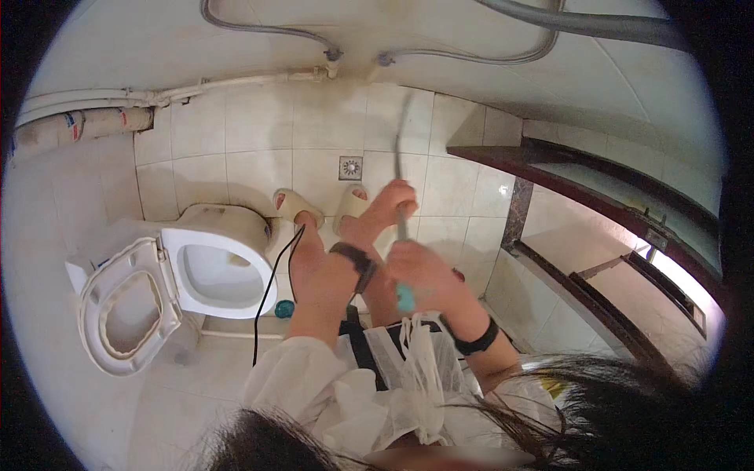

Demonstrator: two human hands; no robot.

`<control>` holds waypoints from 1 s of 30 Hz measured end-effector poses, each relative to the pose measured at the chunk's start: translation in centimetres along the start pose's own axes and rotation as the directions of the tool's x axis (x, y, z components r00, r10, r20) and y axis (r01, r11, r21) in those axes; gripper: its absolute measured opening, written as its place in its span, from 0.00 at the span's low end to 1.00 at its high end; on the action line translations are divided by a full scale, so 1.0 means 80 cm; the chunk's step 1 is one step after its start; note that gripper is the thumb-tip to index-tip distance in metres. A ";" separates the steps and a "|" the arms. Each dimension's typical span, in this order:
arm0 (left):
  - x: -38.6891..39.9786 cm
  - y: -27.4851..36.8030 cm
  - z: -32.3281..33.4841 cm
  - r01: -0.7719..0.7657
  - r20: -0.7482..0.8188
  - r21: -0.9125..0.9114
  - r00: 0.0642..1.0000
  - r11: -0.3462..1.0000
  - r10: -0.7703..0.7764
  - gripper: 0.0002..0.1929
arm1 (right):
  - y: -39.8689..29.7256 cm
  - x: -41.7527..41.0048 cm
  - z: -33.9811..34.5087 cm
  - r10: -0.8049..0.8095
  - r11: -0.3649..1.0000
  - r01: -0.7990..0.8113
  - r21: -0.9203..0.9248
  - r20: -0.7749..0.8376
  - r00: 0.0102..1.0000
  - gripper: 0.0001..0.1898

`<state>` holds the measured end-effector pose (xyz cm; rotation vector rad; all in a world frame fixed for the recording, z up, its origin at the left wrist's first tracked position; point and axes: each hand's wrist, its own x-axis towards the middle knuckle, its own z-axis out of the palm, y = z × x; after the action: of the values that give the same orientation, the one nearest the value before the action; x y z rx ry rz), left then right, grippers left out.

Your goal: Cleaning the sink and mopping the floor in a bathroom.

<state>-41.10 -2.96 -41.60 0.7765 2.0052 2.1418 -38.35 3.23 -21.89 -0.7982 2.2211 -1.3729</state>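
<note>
My left hand [400, 199] is closed around the thin grey shaft of a long-handled tool [398, 156]. Lower on the same shaft, close to my body, my right hand [419, 274] grips it near a turquoise handle end [405, 297]. The shaft points away from me over the tiled floor [330, 126]. Its far end is blurred near the wall, so I cannot tell what kind of head it has or whether it touches the floor. Left of the shaft lies a square metal floor drain [350, 168].
To the left stands a white toilet [259, 288] with its seat [94, 329] raised. A teal object [284, 309] sits beside it. Pale slippers [300, 206] are on my feet. A black cable [265, 306] hangs by my left arm. Pipes [235, 82] run along the wall; a dark door frame [589, 194] is right.
</note>
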 end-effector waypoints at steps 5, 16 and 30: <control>-0.067 -0.006 -0.071 0.456 0.025 -0.185 0.888 0.870 -0.460 0.08 | -0.021 0.036 0.043 -0.071 0.996 0.076 -0.039 0.126 0.990 0.13; -0.014 0.045 -0.035 0.605 -0.037 -0.464 0.716 0.647 -0.697 0.08 | -0.028 0.023 0.002 0.025 0.998 -0.016 -0.067 0.130 0.991 0.11; -0.021 0.006 -0.034 0.496 0.066 -0.446 0.848 0.745 -0.526 0.08 | 0.005 0.024 0.010 -0.005 0.998 0.007 -0.068 0.036 0.999 0.10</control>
<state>-40.70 -6.19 -41.65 0.0620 1.4095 2.1526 -39.43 1.57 -22.68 -0.8467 2.2501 -1.2821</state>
